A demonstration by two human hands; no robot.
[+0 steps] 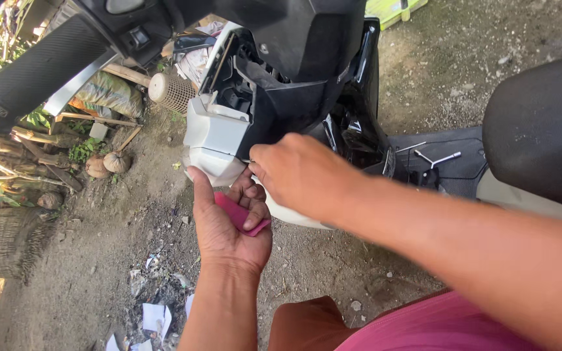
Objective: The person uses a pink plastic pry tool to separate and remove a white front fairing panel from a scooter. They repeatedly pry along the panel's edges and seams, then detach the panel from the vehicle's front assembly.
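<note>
The left hand (pixel 229 227) is cupped palm-up under the lower edge of the white panel (pixel 219 133) of the scooter (pixel 294 58), its fingers curled over a flat pink piece (pixel 240 214) that lies across the palm, thumb stretched up to touch the panel's bottom. The right hand (pixel 300 172) comes in from four o'clock, fingers pressed together and pinching at something small at the seam where white panel meets black cover (pixel 281 107); what it pinches is hidden behind the fingertips.

Risks, as I judge them: whatever small part sits at that seam could slip from the fingertips and drop past the cupped palm into the dirt (pixel 118 221), where scraps of paper (pixel 154 318) and rubble at seven o'clock would swallow it. The pink piece is held loosely, so a twist of the left wrist could spill it too. The white panel looks half detached, and a hard pull might crack a tab.

Counts: two hands, one pink piece, one white panel, one scooter seat (pixel 541 123) at three o'clock. On the footboard (pixel 450 166) lies one T-shaped wrench (pixel 438 159), with a thin rod beside it. Two round coconut husks (pixel 108 164) rest at nine o'clock, and one beige fan grille (pixel 172 91) at eleven.
</note>
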